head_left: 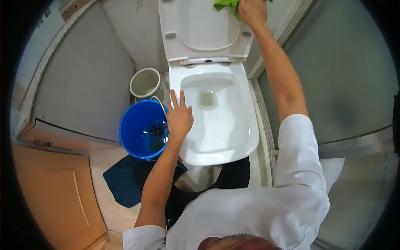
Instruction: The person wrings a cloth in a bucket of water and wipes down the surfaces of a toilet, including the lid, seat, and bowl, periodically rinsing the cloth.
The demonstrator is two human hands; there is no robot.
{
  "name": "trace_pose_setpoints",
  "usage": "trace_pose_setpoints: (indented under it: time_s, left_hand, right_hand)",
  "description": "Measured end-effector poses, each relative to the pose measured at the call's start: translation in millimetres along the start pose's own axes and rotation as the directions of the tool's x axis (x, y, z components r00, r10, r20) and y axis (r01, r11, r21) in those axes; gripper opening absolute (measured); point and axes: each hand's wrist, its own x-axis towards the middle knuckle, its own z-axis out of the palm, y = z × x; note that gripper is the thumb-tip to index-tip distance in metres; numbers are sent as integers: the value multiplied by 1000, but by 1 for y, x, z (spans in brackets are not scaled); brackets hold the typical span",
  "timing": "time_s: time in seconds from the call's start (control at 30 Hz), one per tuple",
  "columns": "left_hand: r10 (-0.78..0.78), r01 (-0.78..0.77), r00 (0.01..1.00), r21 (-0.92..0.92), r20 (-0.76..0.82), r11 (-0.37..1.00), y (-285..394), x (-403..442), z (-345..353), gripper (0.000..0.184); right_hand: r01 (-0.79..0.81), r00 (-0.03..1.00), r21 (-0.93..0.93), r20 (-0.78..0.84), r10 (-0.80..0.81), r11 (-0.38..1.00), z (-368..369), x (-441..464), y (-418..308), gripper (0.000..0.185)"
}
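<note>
My right hand [253, 11] is stretched to the top of the view, closed on a green cloth [228, 4] at the raised toilet lid and seat [204, 52]. Part of the cloth lies against the lid's inner face; the frame's top edge cuts off some of it. My left hand [180, 116] rests, fingers spread, over the left rim of the white toilet bowl [246, 137]. Water stands at the bottom of the bowl. Just left of that hand is a blue bucket [130, 129] with some water and a dark shape inside.
Behind the bucket stands a small white bin [137, 89]. A dark cloth or mat [123, 181] lies on the floor below it. On the left is a cabinet with an orange-brown door [50, 187]. A frosted glass panel [333, 91] borders the right side.
</note>
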Motion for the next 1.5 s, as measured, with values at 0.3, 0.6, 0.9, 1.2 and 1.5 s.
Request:
trace_pose_setpoints:
  time_s: [0.3,0.6,0.9,1.2,1.5]
  left_hand:
    - [-7,7,1000,34,-11,999,2,4,-1,70]
    - [-7,7,1000,27,-1,1000,3,4,-2,69]
    - [-31,30,999,31,43,999,4,7,-1,70]
    - [-51,50,998,17,47,999,5,5,-6,72]
    - [-57,58,996,-13,73,998,6,7,-11,74]
  right_hand:
    - [-36,999,-33,-11,36,999,49,-170,12,62]
    - [-70,995,-9,-70,70,997,52,-154,17,68]
    - [-58,993,1,-99,57,998,28,-79,8,65]
    - [-138,987,-118,71,147,983,53,-169,-15,70]
    - [-80,970,-102,-235,54,992,57,-68,-11,68]
